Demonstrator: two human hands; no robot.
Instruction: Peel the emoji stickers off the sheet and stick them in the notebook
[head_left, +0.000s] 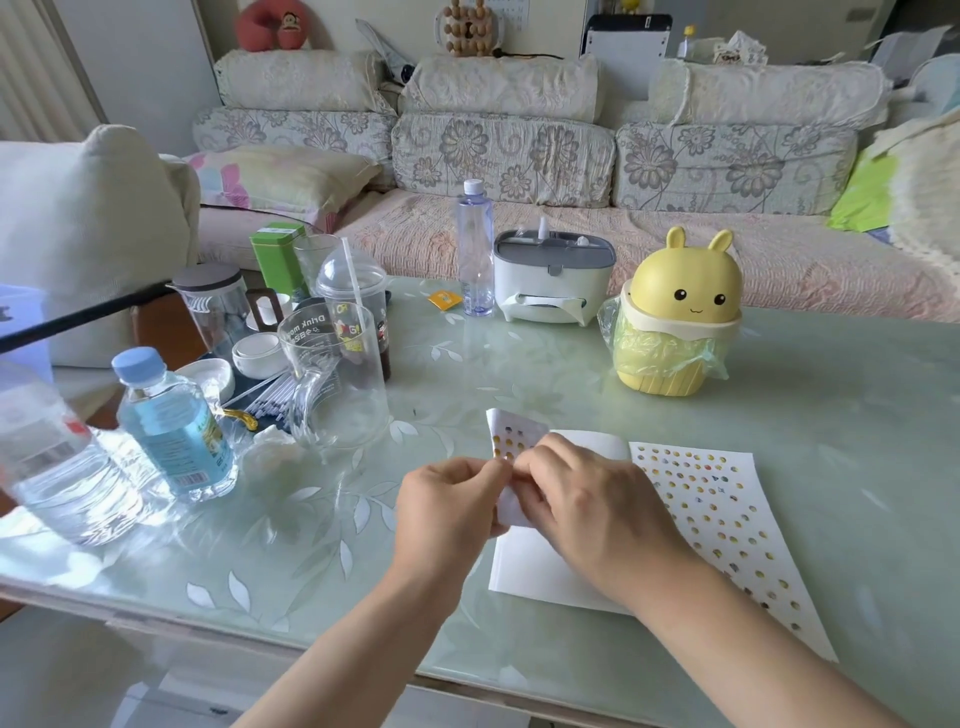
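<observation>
Curling yellow-dotted sticker sheet (513, 432)

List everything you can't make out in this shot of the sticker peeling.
All in the head view:
1. Whether a sticker is lifted: the left hand and right hand cover that spot on the small sticker sheet they pinch.
2. Emoji faces on the large dotted sheet: too small.
3. Much of the white notebook page: hidden under the right hand and forearm.
4. The big water bottle: cut off by the left edge.
</observation>
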